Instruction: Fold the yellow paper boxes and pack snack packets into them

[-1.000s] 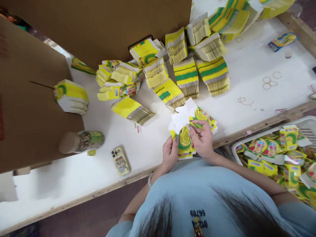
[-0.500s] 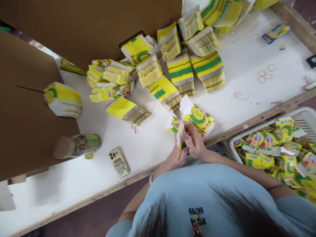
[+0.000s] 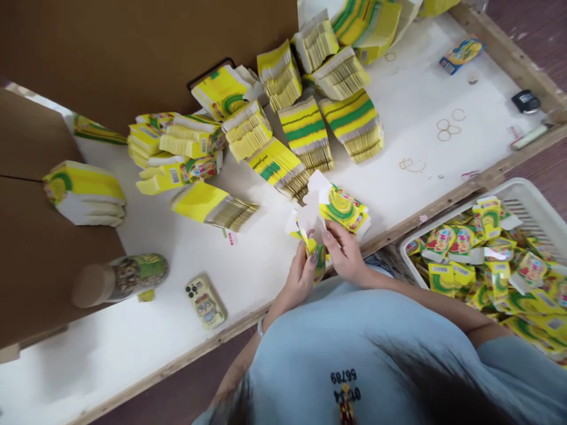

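Note:
Between my two hands is a small yellow-and-green cardboard box [image 3: 313, 221], held up near the table's front edge with its pale inner side facing me. My left hand [image 3: 301, 273] pinches its lower left part between thumb and fingers. My right hand [image 3: 346, 252] grips its right edge, the thumb on the near side. Just beyond lies a small pile of printed boxes [image 3: 343, 208], flat, with a white flap sticking up. Fanned stacks of flat cartons [image 3: 279, 165] stand farther back. My fingers hide the bottom of the held box.
On the right, a white plastic basket [image 3: 406, 260] holds many yellow boxes. A phone [image 3: 206, 301] and a lidded jar [image 3: 139, 275] lie at left. Brown cardboard [image 3: 155, 47] walls off the back. Rubber bands [image 3: 447, 130], a blue box [image 3: 462, 54] and a black object [image 3: 525, 101] lie on the right side.
The cardboard piece in my hands has been turned and spread, so its pale inner face now shows. My hands have moved slightly apart. The whole view has shifted.

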Demonstrator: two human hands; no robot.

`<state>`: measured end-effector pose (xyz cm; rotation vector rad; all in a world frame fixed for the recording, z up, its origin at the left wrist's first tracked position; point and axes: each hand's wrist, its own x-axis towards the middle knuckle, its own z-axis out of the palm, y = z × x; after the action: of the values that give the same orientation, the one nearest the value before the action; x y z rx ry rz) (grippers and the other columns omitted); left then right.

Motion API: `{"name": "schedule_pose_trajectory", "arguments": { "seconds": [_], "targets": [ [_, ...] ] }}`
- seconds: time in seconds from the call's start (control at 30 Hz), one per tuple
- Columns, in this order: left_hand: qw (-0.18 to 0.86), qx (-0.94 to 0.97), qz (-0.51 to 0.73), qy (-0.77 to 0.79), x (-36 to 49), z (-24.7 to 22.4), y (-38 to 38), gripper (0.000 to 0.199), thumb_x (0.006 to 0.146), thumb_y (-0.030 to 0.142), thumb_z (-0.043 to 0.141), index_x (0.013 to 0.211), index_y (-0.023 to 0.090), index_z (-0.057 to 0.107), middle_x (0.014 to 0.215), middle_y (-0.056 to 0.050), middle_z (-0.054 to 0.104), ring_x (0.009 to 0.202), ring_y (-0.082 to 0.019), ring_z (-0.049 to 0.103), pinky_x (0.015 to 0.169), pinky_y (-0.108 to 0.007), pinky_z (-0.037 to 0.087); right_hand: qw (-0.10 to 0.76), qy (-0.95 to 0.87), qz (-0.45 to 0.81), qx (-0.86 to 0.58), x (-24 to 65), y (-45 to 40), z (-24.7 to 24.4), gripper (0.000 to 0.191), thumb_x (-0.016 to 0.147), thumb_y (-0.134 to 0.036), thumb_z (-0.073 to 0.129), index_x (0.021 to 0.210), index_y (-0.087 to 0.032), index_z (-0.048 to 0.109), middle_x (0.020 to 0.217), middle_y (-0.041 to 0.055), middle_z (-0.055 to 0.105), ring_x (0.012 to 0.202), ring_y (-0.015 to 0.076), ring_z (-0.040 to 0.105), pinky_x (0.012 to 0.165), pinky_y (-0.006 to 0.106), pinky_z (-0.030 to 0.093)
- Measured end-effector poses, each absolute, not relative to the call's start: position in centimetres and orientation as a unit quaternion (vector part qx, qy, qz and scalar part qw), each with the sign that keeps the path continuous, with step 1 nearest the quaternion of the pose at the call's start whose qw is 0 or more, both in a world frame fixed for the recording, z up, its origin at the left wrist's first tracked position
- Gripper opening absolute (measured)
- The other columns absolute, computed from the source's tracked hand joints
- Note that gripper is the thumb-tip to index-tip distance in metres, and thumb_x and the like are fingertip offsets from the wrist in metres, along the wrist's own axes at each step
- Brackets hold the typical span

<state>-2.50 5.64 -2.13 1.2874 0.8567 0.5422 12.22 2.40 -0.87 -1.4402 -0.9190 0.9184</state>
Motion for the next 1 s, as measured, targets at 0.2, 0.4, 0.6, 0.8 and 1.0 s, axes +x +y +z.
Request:
{"name": "schedule_pose_trajectory", "arguments": {
  "seconds": [0.2, 0.4, 0.6, 0.8, 1.0],
  "targets": [
    [0.721, 0.478, 0.279, 0.418, -1.7, -3.2, 4.1, 0.065, 0.097, 0.062, 0.056, 0.151, 0.026, 0.047, 0.144, -0.013, 0.063, 0.135, -0.03, 0.06, 0.116, -0.044, 0.046, 0.625, -0.31, 0.385, -0.605, 11.8, 1.5, -1.9, 0.036, 0.096, -0.048, 0.067, 0.118, -0.026, 0.049, 0.066, -0.0068, 0.062, 0.056, 0.0129, 0.061, 0.057, 0.024, 0.05],
    [0.749, 0.464, 0.291, 0.373, -3.6, -4.4, 2.9, 0.078, 0.096, 0.057, 0.061, 0.16, 0.039, 0.02, 0.118, -0.008, 0.074, 0.091, -0.021, 0.074, 0.085, -0.037, 0.059, 0.59, -0.399, 0.396, -0.58, 13.3, 0.1, -2.3, 0.032, 0.092, -0.051, 0.071, 0.108, -0.024, 0.07, 0.096, 0.0065, 0.077, 0.078, 0.0179, 0.072, 0.072, 0.031, 0.06],
    [0.705, 0.524, 0.312, 0.362, -4.0, -2.6, 4.0, 0.026, 0.099, 0.046, 0.06, 0.115, 0.025, 0.064, 0.104, -0.006, 0.07, 0.087, -0.016, 0.066, 0.082, -0.028, 0.054, 0.55, -0.462, 0.399, -0.57, 13.8, -0.4, -2.6, 0.031, 0.103, -0.043, 0.055, 0.097, -0.023, 0.078, 0.087, 0.004, 0.078, 0.078, 0.0173, 0.073, 0.073, 0.03, 0.061],
    [0.665, 0.566, 0.293, 0.39, -3.7, -1.9, 4.9, 0.058, 0.104, 0.057, 0.044, 0.151, 0.025, 0.05, 0.098, -0.008, 0.076, 0.069, -0.014, 0.064, 0.066, -0.026, 0.055, 0.501, -0.558, 0.375, -0.544, 15.5, -0.6, -3.0, 0.031, 0.1, -0.045, 0.06, 0.122, -0.029, 0.075, 0.12, 0.0078, 0.079, 0.113, 0.0243, 0.075, 0.102, 0.041, 0.06],
    [0.603, 0.624, 0.262, 0.422, -4.1, -1.3, 5.3, 0.044, 0.101, 0.053, 0.053, 0.119, 0.018, 0.075, 0.106, -0.011, 0.079, 0.091, -0.019, 0.072, 0.085, -0.03, 0.058, 0.451, -0.433, 0.606, -0.493, 15.5, -1.0, -1.3, 0.061, 0.091, -0.044, 0.073, 0.146, -0.027, 0.055, 0.124, 0.0108, 0.076, 0.104, 0.0234, 0.076, 0.089, 0.04, 0.064]
  ]
}}
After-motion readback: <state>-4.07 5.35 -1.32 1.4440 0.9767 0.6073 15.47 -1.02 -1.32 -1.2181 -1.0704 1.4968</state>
